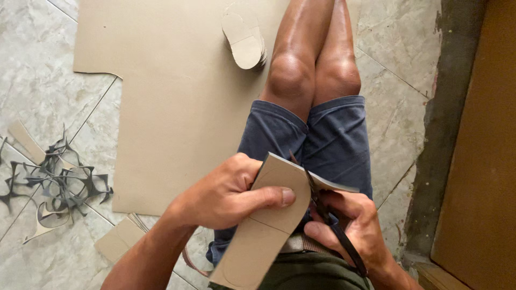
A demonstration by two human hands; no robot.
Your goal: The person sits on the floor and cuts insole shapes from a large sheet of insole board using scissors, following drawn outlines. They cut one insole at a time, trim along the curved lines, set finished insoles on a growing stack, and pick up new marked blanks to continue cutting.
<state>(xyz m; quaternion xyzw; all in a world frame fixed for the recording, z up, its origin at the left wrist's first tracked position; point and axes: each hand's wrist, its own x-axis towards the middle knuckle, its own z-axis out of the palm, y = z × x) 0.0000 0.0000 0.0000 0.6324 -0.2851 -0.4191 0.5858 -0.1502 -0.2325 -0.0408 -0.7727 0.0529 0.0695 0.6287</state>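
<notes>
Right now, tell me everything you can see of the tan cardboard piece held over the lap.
The flat tan cardboard piece looks stiff and thin, with a greyish underside at its upper edge. Pencilled sole-shaped outlines cross its face, one rounded at the lower end. It tilts diagonally over the blue shorts. The left hand pinches it, thumb on top. The right hand works dark scissors into its right edge.

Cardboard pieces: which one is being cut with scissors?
The piece over the lap, held by the left hand. The stack of cut shapes and the big sheet lie untouched on the floor.
</notes>
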